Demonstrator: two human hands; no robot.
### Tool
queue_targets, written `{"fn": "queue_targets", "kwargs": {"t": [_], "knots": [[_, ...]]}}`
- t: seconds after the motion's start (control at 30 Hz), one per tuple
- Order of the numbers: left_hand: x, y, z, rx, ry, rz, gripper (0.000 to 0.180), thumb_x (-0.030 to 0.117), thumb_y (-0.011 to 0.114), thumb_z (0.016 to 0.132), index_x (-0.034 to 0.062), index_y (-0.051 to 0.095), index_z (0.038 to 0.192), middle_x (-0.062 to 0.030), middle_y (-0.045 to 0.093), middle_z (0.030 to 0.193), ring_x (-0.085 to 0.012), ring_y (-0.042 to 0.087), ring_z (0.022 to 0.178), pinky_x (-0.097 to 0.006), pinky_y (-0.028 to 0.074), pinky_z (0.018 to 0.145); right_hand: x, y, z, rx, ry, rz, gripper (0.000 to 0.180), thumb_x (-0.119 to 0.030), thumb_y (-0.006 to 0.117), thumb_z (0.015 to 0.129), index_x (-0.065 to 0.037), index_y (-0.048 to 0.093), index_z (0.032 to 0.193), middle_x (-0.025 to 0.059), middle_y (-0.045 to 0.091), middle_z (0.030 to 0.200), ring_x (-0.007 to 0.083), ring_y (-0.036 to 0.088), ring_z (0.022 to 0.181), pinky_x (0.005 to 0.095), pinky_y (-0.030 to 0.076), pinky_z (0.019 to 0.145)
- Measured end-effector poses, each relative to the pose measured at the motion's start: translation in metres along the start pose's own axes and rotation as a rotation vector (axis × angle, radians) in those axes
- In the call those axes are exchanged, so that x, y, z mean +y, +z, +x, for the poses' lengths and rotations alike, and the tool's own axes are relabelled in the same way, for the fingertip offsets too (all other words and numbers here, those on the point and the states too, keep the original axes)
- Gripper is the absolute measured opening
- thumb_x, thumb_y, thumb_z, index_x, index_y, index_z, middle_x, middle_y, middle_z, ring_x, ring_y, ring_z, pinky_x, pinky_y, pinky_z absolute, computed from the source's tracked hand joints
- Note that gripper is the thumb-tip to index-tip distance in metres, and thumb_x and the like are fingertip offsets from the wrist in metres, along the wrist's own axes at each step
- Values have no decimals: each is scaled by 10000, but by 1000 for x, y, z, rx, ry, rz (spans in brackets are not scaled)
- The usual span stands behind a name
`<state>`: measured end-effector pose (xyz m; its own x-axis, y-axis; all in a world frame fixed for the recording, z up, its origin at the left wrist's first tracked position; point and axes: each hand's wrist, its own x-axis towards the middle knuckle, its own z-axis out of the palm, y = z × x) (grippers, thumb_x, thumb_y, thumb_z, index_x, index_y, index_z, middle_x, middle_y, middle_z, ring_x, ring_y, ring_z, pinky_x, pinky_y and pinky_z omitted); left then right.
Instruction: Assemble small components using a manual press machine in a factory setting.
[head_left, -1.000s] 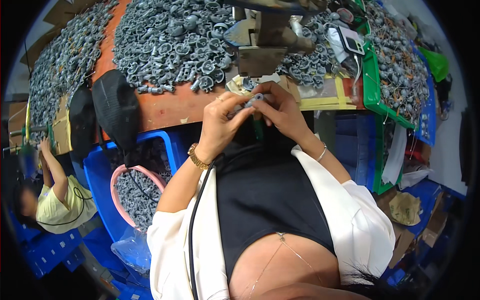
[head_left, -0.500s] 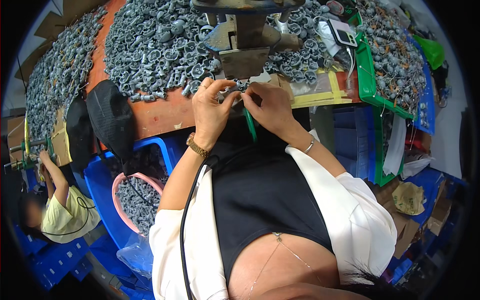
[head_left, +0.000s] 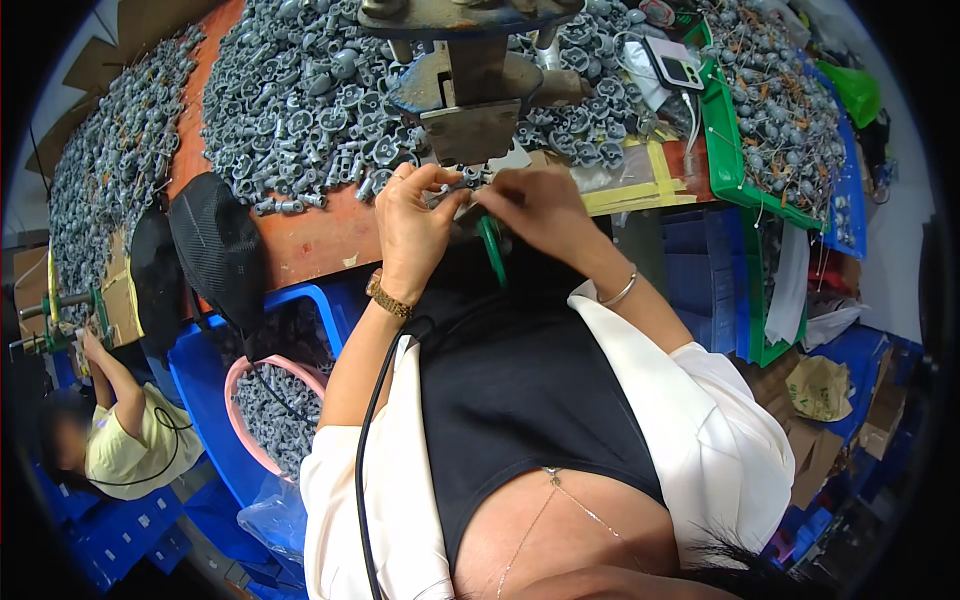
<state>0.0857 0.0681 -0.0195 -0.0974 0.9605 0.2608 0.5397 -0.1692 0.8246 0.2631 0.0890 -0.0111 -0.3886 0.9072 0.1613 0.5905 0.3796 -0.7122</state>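
My left hand (head_left: 415, 225) and my right hand (head_left: 535, 210) meet just below a metal press head (head_left: 470, 95) at the bench edge. Both pinch a small grey metal part (head_left: 467, 190) between their fingertips. A green-handled tool (head_left: 492, 252) hangs down from my right hand. A gold watch sits on my left wrist, a thin bracelet on my right. A large heap of grey cast parts (head_left: 300, 110) covers the orange bench (head_left: 310, 240) behind my hands.
A green tray (head_left: 725, 150) with more grey parts stands at the right, a phone (head_left: 675, 70) beside it. A pink basin (head_left: 262, 410) of parts sits in a blue crate (head_left: 215, 395) lower left. Another person (head_left: 105, 440) works at the left. Black bags hang off the bench.
My hands have stayed at the press with the small part; the green tool now hangs lower from my right hand. The view has shifted slightly.
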Motion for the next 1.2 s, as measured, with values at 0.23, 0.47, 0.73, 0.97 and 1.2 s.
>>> {"fn": "queue_targets", "kwargs": {"t": [0.23,0.47,0.73,0.97,1.2], "knots": [[-2,-5,-8,26,27,4,208,45,775,620,23,679,804,-97,576,701,-232,573,664,-341,434,595,8,-74,72,335,-5,642,221,-191,592,899,25,630,875,32,613,764,107,581,690,264,464,619],[13,1,-17,-38,38,42,204,-8,762,642,-11,681,830,-68,601,742,-142,577,662,-256,441,606,-9,-136,201,54,-49,1416,310,-311,484,970,-26,601,936,88,638,815,166,598,614,286,508,592],[17,-7,-25,-29,30,94,201,20,759,639,-2,685,825,-73,582,721,-154,570,654,-268,434,603,-132,-197,95,-5,-553,984,573,-529,432,933,26,564,988,122,624,749,167,599,610,288,528,625],[26,-4,-20,-50,44,121,201,24,752,643,7,694,834,-76,593,731,-153,574,662,-267,439,616,-123,-154,-35,-129,-891,874,366,-336,575,858,15,587,756,85,563,607,182,539,531,340,421,490],[9,-6,-28,-59,-11,-66,192,24,753,690,-12,696,870,-50,595,737,-101,550,653,-225,420,598,-60,-60,-115,163,-1052,200,35,-80,560,688,-55,548,665,32,493,591,199,493,524,345,469,675]]}}
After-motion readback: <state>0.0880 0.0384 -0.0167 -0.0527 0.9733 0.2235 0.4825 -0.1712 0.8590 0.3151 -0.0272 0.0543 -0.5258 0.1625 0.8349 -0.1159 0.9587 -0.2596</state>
